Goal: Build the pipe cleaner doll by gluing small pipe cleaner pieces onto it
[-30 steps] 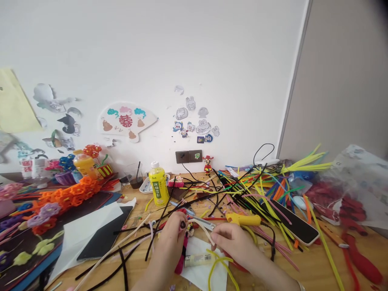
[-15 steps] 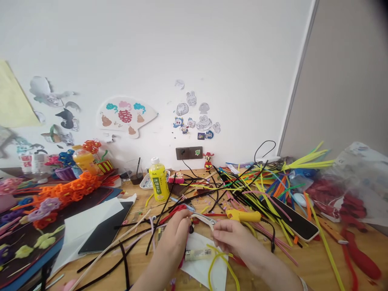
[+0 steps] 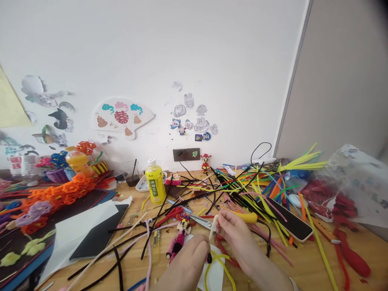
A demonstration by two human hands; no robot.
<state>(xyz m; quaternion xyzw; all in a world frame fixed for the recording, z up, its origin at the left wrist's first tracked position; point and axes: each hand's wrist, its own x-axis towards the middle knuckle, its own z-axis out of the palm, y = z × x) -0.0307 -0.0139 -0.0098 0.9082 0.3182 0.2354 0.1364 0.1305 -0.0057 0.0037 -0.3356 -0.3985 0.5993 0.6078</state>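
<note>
My right hand (image 3: 230,231) pinches a short cream pipe cleaner (image 3: 213,224) and holds it upright near the scissors (image 3: 200,219). Low in the view, my left hand (image 3: 191,262) is closed with a small black bit (image 3: 209,258) at its fingertips. Left of that hand a little pipe-cleaner doll (image 3: 178,238) in pink and red lies on the wooden desk (image 3: 306,262). A yellow pipe cleaner loop (image 3: 218,264) rests on a white paper under my hands.
Loose pipe cleaners of many colours (image 3: 260,186) cover the desk's right half, over a yellow glue gun (image 3: 247,217) and a dark phone-like slab (image 3: 287,220). A yellow drink bottle (image 3: 154,182) stands behind. A black tablet (image 3: 98,234), white sheet and orange flower garland (image 3: 60,192) lie at left.
My left hand has let go of the doll, which now lies on the desk, and dropped toward me. My right hand has lifted the cream pipe cleaner upright.
</note>
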